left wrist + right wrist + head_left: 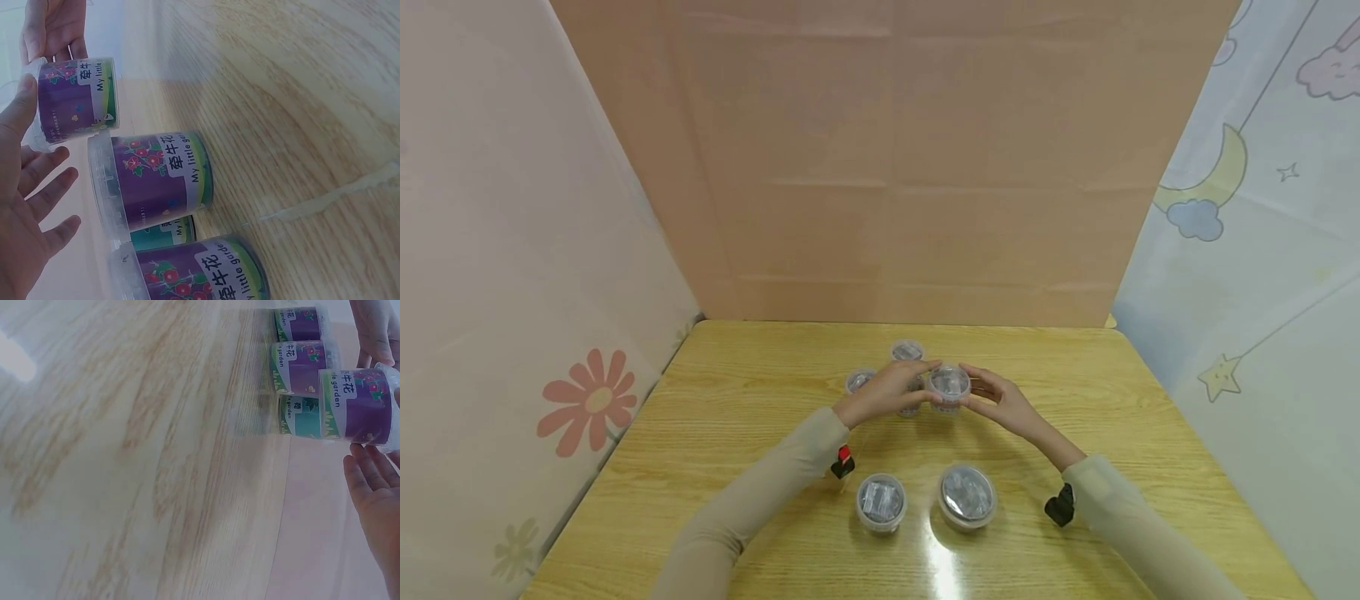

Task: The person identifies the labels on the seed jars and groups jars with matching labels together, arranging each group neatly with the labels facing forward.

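Observation:
Between my two hands, a purple-labelled seed cup [950, 383] with a clear plastic lid is held above the wooden table. My left hand [891, 390] grips its left side near the lid, thumb and fingers apart around it. On the opposite side, my right hand [1003, 404] holds it with thumb and fingertips. Close by stand two more purple cups [156, 178] [297, 367] and a green-labelled cup [300, 415]. In the head view, my left hand partly covers this cluster, including the left cup [858, 381]; the back cup [907, 350] shows above it.
Nearer the front of the table [760, 533] stand a lidded cup [881, 502] and a wider-looking one [967, 496] to its right. A brown paper-like panel [895, 167] rises behind the table, with patterned sheets on both sides.

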{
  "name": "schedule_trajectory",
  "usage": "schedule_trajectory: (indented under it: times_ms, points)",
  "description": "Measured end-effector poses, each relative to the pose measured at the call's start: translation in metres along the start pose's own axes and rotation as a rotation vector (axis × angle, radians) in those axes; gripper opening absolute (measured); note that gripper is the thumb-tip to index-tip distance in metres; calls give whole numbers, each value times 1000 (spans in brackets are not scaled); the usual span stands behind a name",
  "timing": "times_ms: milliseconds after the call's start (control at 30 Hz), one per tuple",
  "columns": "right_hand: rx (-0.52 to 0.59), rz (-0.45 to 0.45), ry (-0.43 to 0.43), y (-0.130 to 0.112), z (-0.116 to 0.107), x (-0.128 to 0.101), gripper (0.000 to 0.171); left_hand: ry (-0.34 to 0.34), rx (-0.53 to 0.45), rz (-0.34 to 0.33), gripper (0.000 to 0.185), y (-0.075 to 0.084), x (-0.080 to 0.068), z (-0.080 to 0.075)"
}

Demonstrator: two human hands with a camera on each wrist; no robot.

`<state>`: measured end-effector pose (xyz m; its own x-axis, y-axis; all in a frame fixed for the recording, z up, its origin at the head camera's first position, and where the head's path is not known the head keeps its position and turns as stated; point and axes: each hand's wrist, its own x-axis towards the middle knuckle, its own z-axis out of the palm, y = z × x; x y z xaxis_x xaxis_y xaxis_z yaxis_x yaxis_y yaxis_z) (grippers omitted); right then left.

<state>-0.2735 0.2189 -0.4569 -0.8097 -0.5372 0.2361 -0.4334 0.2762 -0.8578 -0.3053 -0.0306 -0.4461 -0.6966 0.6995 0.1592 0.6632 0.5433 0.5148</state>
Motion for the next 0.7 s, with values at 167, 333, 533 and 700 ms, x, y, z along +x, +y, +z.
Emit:
schedule_trajectory:
  times_ms: [167,333,533,700]
  points:
    - [-36,-5,20,18,0,0,59,16,47,13,70,0,2,2]
    - [-65,-6,25,19,1,0,61,30,128,26,70,0,5,5]
    - [-53,19,26,-2,1,-3,63,28,196,23,70,4,8,8]
    - [-56,44,31,-11,3,-5,63,16,235,15,70,5,10,9]
